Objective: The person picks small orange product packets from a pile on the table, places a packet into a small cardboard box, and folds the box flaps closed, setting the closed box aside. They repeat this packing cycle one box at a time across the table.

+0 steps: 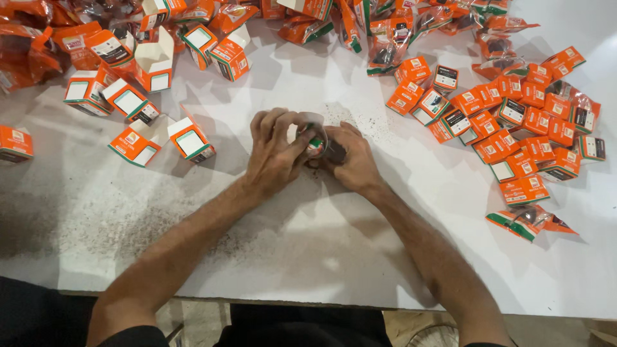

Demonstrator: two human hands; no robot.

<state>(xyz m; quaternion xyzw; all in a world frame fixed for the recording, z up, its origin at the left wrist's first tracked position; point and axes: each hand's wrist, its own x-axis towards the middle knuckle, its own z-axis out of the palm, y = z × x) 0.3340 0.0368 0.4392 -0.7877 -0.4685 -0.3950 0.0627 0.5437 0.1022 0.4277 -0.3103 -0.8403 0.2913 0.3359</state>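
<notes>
A white table (308,257) is being used as the work surface, and dark specks are being shown scattered over its middle. Along its far edge a heap of orange plastic pouches (385,38) is being left in disorder. To the right, a cluster of closed small orange boxes (514,128) is being kept lying flat, close together, with one filled pouch (530,222) lying just below them. To the left, open orange-and-white boxes (138,77) are being left standing and tipped, flaps up, well apart from the hands.

At the middle of the table, both forearms are being stretched forward from the near edge. The left hand (276,154) is being curled, fingers bent and closed around one side of a small clear pouch (316,136) with orange and green print. The right hand (352,157) is being closed on the other side of the same pouch, thumb and fingers pinching it. The pouch is being held between the two hands, just above the table surface; something dark is being seen inside it, though what it is cannot be told.
</notes>
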